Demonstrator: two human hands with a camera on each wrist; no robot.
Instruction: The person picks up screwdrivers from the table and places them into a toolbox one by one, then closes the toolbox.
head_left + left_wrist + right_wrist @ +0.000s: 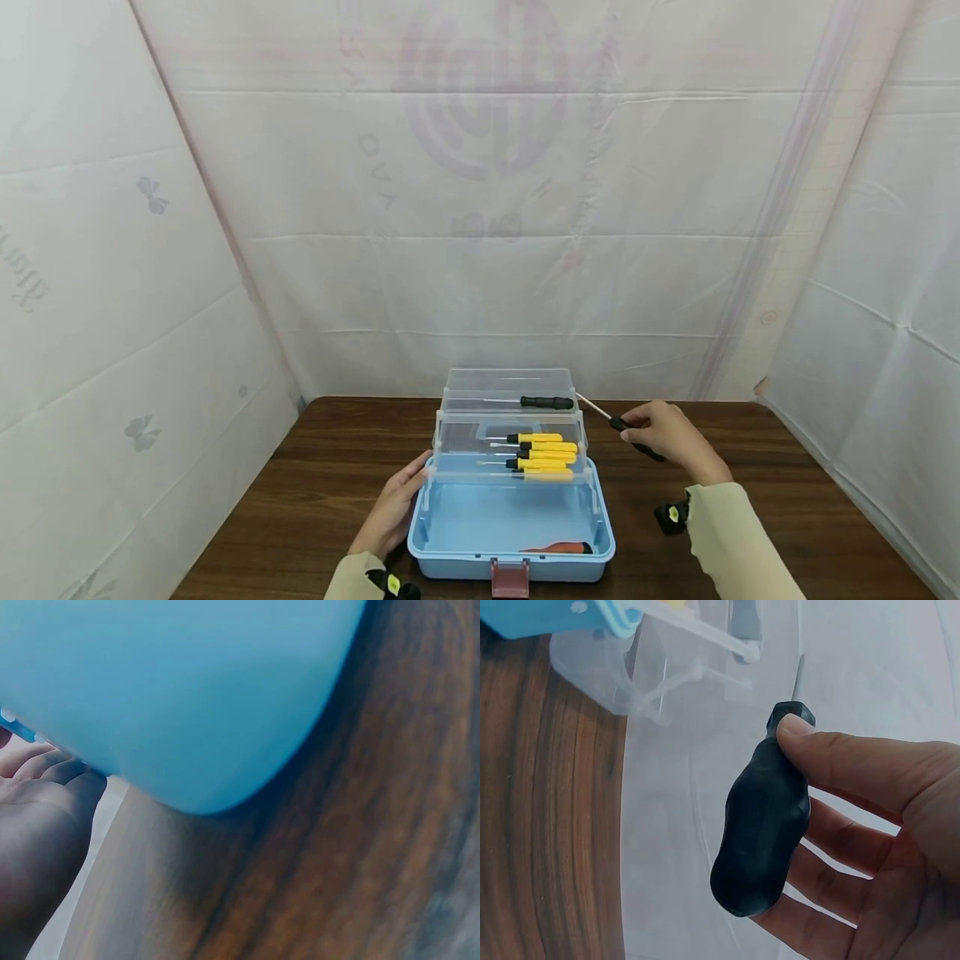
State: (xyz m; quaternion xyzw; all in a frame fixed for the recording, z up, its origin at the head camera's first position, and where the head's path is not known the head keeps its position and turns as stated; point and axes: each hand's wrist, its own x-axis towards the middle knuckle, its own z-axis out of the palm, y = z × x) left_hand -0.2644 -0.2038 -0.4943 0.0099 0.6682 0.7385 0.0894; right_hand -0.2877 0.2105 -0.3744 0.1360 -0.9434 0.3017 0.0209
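Note:
A light blue toolbox [510, 568] stands with its tiered clear trays [510, 425] raised. My left hand [392, 507] holds the toolbox's left side near the rim; in the left wrist view the box's wall hides part of the fingers. To the right of the trays, my right hand [667, 433] grips a black-handled screwdriver [757, 814] between thumb and fingers, its shaft pointing up toward the upper tray. A black screwdriver [546, 402] lies in the upper tray. Several yellow-handled screwdrivers [547, 456] lie in the lower tray. An orange-handled screwdriver [562, 547] rests in the toolbox's bottom.
The toolbox stands on a dark wooden table [300, 508]. White sheeting [495, 275] hangs behind the table and on both sides. A reddish latch [510, 577] hangs down at the toolbox's front.

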